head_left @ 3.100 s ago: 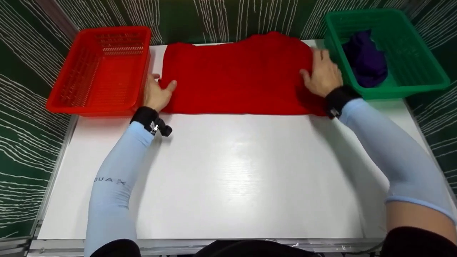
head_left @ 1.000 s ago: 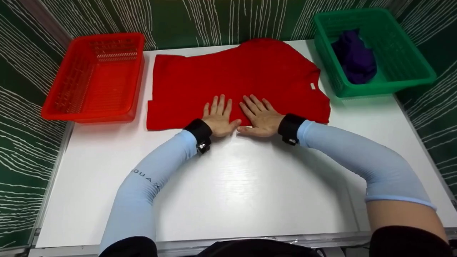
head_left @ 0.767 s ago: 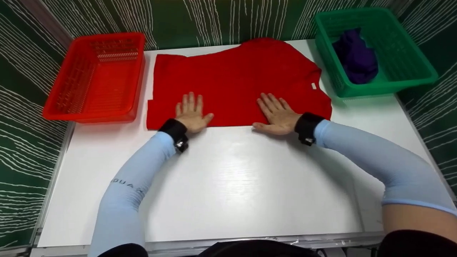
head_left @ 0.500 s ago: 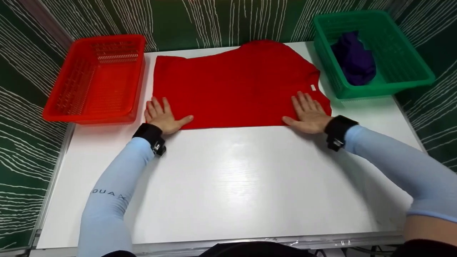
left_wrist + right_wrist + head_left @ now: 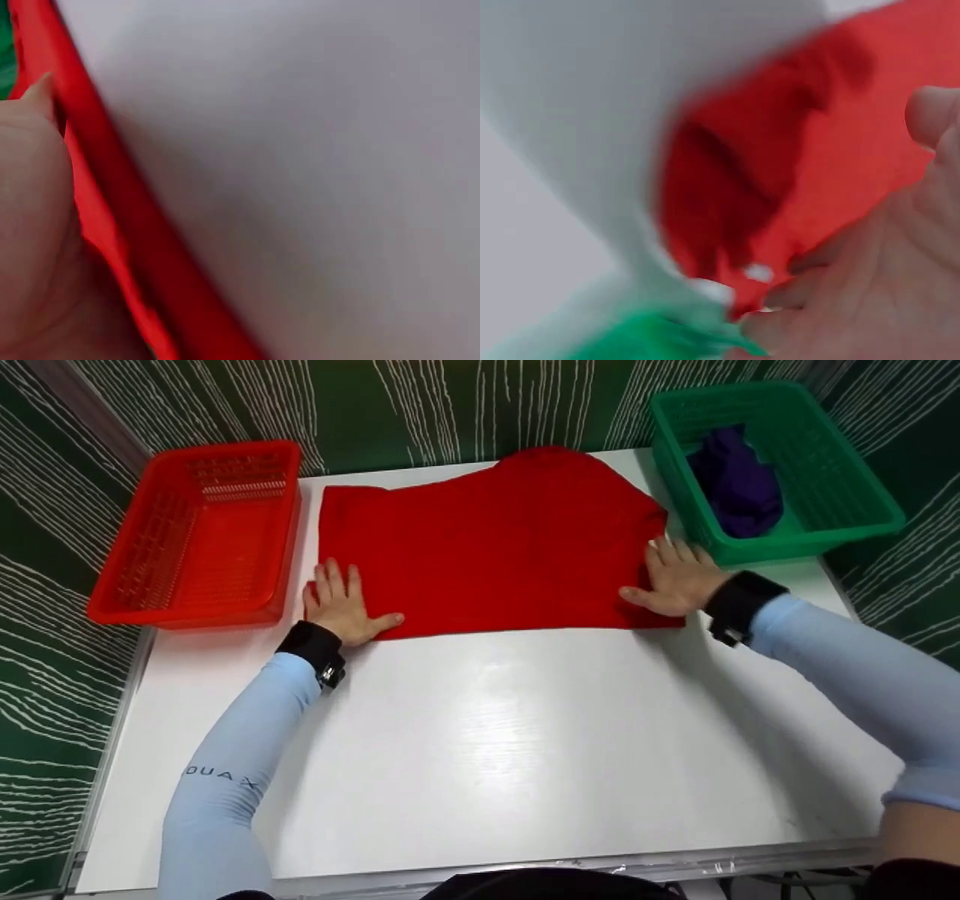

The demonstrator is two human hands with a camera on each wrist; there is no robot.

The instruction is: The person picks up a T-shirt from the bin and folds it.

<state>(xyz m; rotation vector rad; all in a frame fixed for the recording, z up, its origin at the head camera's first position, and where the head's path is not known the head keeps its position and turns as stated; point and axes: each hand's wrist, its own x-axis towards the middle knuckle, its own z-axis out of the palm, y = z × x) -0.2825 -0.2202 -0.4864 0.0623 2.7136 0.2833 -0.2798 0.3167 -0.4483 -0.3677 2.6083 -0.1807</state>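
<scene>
A red shirt (image 5: 487, 555), folded lengthwise, lies flat across the back half of the white table. At its left end my left hand (image 5: 341, 607) rests on the near corner, fingers straight and spread, thumb pointing right. Over the neck end at the right is my right hand (image 5: 679, 579), with straight fingers and the thumb apart; whether it presses on the cloth cannot be told. In the right wrist view a small white label (image 5: 757, 271) shows near the fingers. The left wrist view has the cloth's edge (image 5: 142, 202) beside the left hand (image 5: 37, 240). Neither hand grips anything.
To the left of the shirt stands a red plastic basket (image 5: 225, 619). A green basket (image 5: 810, 544) stands at the back right, close to my right hand, with a bunched purple cloth (image 5: 739, 487) inside. A green patterned wall closes off the back.
Both hands slid apart from the middle of the shirt's near edge to its two ends. Lately the right hand moved further right and back; the left stayed. The shirt lies nearer than at first.
</scene>
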